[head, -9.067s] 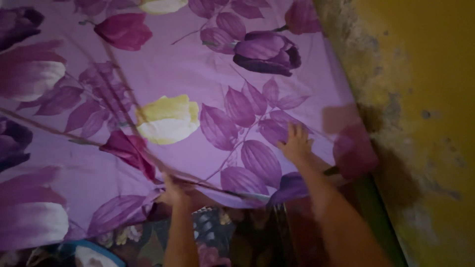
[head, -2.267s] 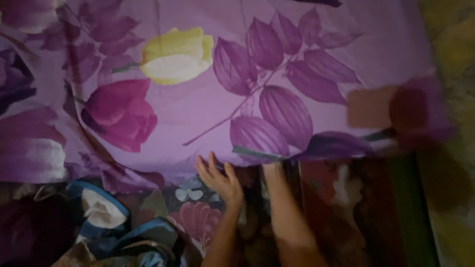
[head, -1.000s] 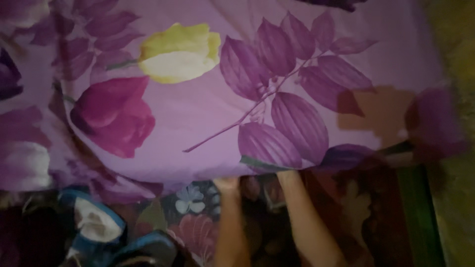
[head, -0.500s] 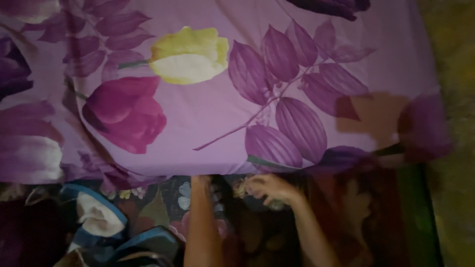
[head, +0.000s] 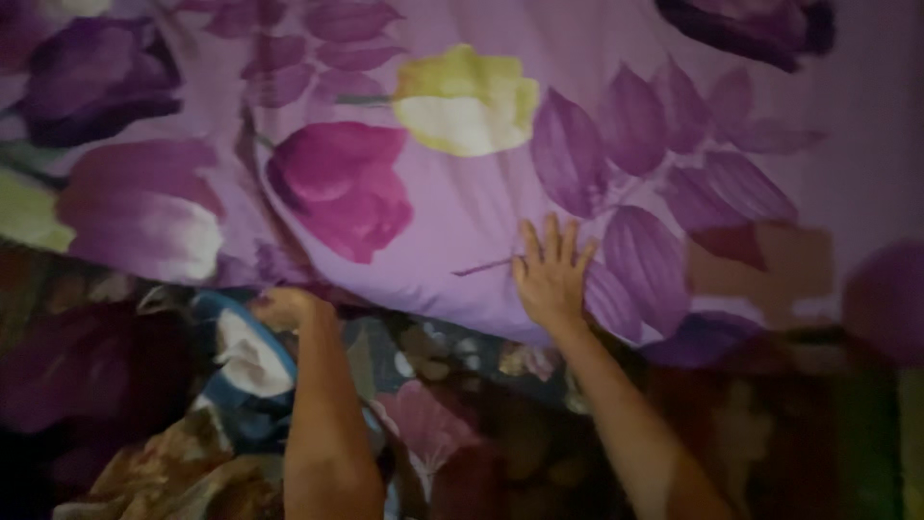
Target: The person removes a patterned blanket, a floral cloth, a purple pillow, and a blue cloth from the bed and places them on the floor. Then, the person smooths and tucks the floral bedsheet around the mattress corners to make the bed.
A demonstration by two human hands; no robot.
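A purple bedsheet [head: 452,207] printed with large tulips and leaves covers the upper part of the head view. My right hand [head: 549,274] lies flat on it near its lower edge, fingers spread. My left hand [head: 284,308] is curled at the sheet's lower edge further left, apparently gripping the hem; its fingers are partly hidden in the folds. Below the edge a dark floral mattress cover [head: 433,424] shows.
A crumpled blue, white and brown cloth [head: 241,380] lies at the lower left beside my left forearm. A dark maroon cloth [head: 87,376] sits at the far left. A green strip [head: 910,443] runs down the right border.
My right hand came out from under the sheet's edge and now presses flat on top. My left hand shifted left along the hem. The view panned left.
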